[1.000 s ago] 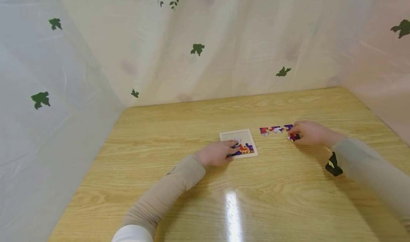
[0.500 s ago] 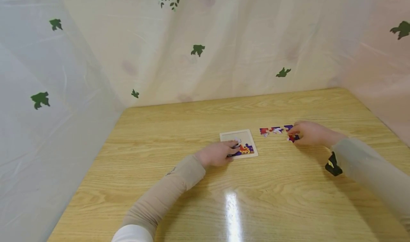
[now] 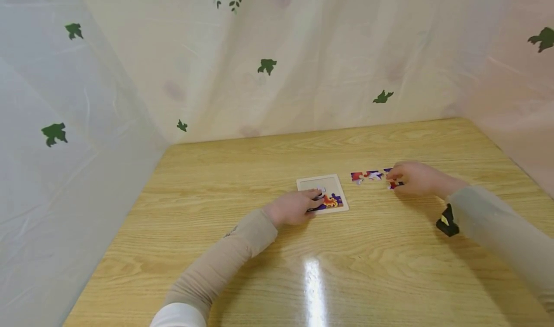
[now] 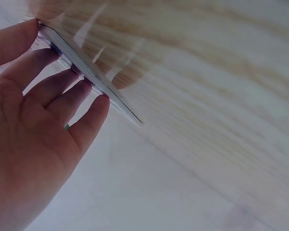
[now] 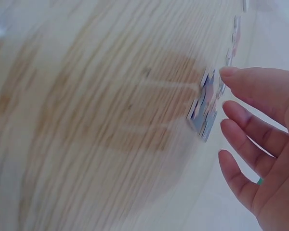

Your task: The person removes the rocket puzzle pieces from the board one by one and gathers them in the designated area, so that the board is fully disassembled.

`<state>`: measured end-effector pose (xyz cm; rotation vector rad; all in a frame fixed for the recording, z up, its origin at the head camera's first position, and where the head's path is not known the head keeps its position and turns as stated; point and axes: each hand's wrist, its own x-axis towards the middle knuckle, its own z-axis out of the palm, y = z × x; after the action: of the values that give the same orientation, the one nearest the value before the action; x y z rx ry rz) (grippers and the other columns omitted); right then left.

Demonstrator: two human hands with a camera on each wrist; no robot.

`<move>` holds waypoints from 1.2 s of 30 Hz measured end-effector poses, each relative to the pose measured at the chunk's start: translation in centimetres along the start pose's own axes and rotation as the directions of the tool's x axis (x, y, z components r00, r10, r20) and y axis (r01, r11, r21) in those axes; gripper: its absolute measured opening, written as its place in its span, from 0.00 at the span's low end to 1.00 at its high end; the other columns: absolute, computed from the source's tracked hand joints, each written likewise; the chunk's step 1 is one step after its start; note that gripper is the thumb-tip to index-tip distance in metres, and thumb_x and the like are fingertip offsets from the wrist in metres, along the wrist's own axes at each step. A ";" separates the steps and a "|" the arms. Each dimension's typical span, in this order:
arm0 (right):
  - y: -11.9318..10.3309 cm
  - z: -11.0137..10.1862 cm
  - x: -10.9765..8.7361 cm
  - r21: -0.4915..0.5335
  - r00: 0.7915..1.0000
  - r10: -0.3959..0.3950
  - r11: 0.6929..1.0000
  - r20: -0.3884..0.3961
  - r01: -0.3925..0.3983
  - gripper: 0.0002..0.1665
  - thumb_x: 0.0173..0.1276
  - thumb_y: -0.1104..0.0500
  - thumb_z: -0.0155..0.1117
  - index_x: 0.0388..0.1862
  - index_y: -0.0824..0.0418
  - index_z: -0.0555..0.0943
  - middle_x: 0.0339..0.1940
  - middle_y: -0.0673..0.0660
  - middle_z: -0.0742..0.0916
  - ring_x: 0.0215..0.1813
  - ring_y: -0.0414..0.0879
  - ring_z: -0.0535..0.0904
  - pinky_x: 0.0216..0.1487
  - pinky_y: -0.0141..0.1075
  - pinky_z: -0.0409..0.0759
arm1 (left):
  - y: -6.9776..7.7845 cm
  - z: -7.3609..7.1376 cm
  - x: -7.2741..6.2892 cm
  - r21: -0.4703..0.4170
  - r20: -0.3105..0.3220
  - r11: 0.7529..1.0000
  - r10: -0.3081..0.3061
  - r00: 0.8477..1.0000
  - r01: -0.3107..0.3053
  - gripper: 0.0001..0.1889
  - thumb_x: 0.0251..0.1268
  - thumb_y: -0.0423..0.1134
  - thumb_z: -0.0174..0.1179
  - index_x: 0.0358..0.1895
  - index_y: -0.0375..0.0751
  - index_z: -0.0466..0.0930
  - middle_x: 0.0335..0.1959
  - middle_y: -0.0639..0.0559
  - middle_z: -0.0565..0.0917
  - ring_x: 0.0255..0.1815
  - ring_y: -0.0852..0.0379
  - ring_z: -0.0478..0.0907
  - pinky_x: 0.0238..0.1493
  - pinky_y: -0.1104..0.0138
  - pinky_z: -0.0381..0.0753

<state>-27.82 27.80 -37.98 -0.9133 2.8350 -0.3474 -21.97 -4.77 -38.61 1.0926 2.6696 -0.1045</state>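
Observation:
In the head view my left hand [image 3: 293, 207] rests on a shallow square puzzle tray [image 3: 304, 180], its fingers pressing the pieces inside. A purple and orange puzzle piece [image 3: 332, 201] shows in the tray's lower right; others are partly covered by the fingers. The left wrist view shows those fingertips along the tray edge [image 4: 96, 79]. My right hand [image 3: 417, 178] hovers over loose puzzle pieces at the right. Its fingers partly hide the nearest puzzle piece [image 3: 395, 185]. In the right wrist view, thumb and fingers are spread beside that piece, with a gap between.
Loose red puzzle piece [image 3: 357, 177] and white-purple puzzle piece [image 3: 374, 175] lie right of the tray. All lie on a wood-grain table [image 3: 225, 182]. A pale curtain [image 3: 320, 77] with green leaf prints borders it. A black object [image 3: 447, 222] sits at the right wrist.
My right hand has shifted slightly left and away from me, covering more of the right-hand pieces. My left hand and the tray have stayed put.

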 end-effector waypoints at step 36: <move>-8.4 2.3 6.8 0.208 0.990 -0.142 0.968 -0.012 0.141 0.25 0.63 0.57 0.66 0.56 0.67 0.78 0.47 0.61 0.82 0.49 0.55 0.78 0.50 0.49 0.79 | -2.0 0.0 -1.2 0.070 -0.046 0.996 0.058 0.997 -0.055 0.25 0.70 0.43 0.53 0.69 0.48 0.67 0.71 0.42 0.63 0.69 0.48 0.65 0.68 0.59 0.66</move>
<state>-28.19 16.79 -38.41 -1.0706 2.6715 -0.6466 -22.50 -7.02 -38.33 1.2058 2.6931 -0.1625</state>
